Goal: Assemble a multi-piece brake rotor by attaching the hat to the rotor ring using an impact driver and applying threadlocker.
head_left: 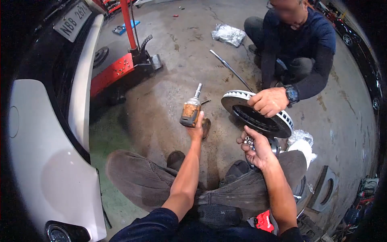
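Observation:
My left hand (196,130) is wrapped round the handle of an impact wrench (190,112) with a worn orange-and-black body and a long silver socket (198,91) pointing away from me. In my right hand (261,152), palm up with curled fingers, lie several small silver nuts (249,142). Just above that hand is a brake disc (267,126), tilted, with a pale vented rim and a dark inner side. A co-worker's hand (271,101) grips its rim. Whether my right fingertips touch the disc, I cannot tell.
A white car (50,149) stands close on my left, beside a red jack (117,71). A long metal bar (230,69) and plastic wrapping (228,34) lie on the floor ahead. The co-worker (300,52) crouches at far right. A grey bracket (323,188) lies at right.

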Action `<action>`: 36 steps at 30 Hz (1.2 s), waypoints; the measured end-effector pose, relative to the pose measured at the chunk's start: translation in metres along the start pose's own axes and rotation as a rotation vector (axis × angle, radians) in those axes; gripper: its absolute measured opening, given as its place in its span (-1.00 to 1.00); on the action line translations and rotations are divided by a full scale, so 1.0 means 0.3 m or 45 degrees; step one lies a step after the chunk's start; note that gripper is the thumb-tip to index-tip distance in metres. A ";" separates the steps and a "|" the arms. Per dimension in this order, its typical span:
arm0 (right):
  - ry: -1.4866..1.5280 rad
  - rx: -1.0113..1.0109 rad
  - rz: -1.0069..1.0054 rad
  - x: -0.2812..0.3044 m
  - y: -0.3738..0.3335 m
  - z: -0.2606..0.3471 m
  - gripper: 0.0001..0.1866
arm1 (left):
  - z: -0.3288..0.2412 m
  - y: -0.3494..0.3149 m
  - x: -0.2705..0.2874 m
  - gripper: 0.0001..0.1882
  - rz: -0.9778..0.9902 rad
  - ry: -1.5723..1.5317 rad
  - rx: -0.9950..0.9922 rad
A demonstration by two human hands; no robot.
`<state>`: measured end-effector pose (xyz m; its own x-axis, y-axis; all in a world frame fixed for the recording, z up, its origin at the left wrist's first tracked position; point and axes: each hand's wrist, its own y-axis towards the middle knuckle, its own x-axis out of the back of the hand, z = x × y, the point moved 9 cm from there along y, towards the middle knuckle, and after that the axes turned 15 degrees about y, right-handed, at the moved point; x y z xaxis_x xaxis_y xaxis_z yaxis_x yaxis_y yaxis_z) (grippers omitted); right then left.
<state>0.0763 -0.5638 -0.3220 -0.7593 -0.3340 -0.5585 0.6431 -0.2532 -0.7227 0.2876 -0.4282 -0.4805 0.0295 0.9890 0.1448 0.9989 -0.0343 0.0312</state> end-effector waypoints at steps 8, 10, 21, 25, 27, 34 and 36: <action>-0.125 -0.089 -0.015 -0.034 0.029 -0.097 -0.68 | 0.119 -0.137 -0.010 -0.43 0.323 0.426 -0.062; -0.149 -0.135 -0.014 -0.031 0.012 -0.109 -0.65 | 0.044 -0.178 -0.059 -0.40 0.475 0.717 -0.196; -1.966 0.542 0.380 -0.217 0.099 -0.015 -0.56 | 0.228 -0.636 -0.270 -0.47 0.998 -0.325 1.162; -2.059 1.088 0.411 -0.270 -0.045 0.020 -0.72 | -0.474 -0.610 -0.335 -0.37 1.419 -1.755 1.132; -2.046 1.162 0.443 -0.362 -0.142 0.028 -0.74 | -0.603 -0.539 -0.278 -0.43 1.231 -1.838 0.998; -2.180 1.783 0.852 -0.673 -0.289 -0.125 -0.69 | -0.662 -0.294 0.000 -0.61 0.709 -1.806 0.936; -2.089 1.744 1.292 -0.770 -0.385 -0.154 -0.70 | -0.634 -0.261 0.207 -0.68 0.384 -1.100 1.117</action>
<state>0.1727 -0.4156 -0.1283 -0.0526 -0.6826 0.7289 0.8110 0.3967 0.4301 0.2045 -0.3915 -0.2858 -0.0578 0.7412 -0.6688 0.6266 -0.4946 -0.6023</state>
